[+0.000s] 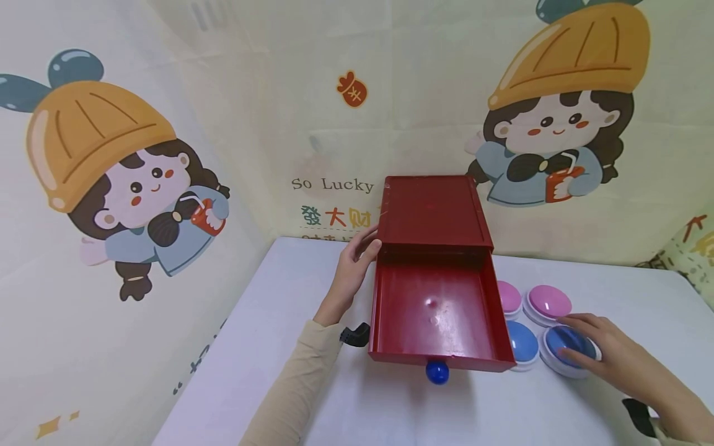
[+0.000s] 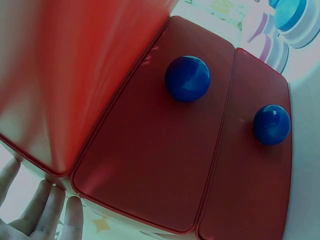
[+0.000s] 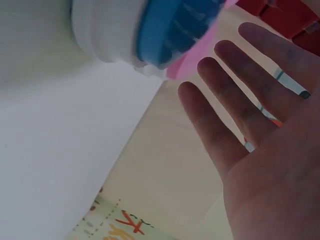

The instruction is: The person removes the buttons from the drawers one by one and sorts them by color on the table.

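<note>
A small red chest of drawers stands on the white table with its top drawer pulled out; nothing lies inside. A blue knob sits on that drawer's front. Two lower drawer fronts, each with a blue knob, are closed in the left wrist view. My left hand rests against the chest's left side, fingers extended. Over the nearer right blue push button, my right hand is spread; its straight fingers look apart from the button in the right wrist view.
Another blue button and two pink buttons on white bases stand right of the chest, partly hidden by it on the left. Cartoon-printed cloth hangs behind the table.
</note>
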`<state>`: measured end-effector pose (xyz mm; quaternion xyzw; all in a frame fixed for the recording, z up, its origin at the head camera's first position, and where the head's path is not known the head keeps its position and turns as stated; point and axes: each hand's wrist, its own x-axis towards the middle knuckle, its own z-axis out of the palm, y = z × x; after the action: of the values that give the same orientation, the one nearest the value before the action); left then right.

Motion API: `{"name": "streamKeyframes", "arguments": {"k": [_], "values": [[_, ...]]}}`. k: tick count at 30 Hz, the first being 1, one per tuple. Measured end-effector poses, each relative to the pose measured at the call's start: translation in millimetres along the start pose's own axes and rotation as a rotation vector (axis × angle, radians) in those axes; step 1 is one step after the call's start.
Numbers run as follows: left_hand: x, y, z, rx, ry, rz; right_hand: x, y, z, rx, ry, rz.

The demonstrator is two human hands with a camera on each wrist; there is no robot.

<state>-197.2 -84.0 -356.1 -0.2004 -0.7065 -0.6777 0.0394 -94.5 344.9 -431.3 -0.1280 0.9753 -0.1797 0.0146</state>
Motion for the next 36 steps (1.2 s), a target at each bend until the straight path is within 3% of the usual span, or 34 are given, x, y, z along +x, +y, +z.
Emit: {"name": "streamKeyframes", "arguments": {"k": [4,11,21,29,31,36], "values": [[-0.4,0.8,0.4,0.013,0.008,-0.005,-0.7,-4.6,-4.2,-0.003,0.026,0.011],[-1.3,3.1,-0.2,0.034,0.016,-0.011,-1.3,-16.1,-10.5,0.044,-0.034,0.068],[-1.0,1.8,0.5,0.029,0.016,-0.013,-6.8,-33.4,-22.1,0.071,-0.035,0.098],[-1.1,2.1,1.3,0.033,0.017,-0.016,-12.4,-48.3,-31.5,0.091,0.023,0.068],[1.1,-5.4,0.3,0.032,0.022,-0.015,-13.2,-51.1,-33.5,0.098,0.034,0.060],[1.2,-7.0,-0.4,0.023,0.022,-0.017,-16.5,-56.8,-36.9,0.150,0.070,0.027]]}}
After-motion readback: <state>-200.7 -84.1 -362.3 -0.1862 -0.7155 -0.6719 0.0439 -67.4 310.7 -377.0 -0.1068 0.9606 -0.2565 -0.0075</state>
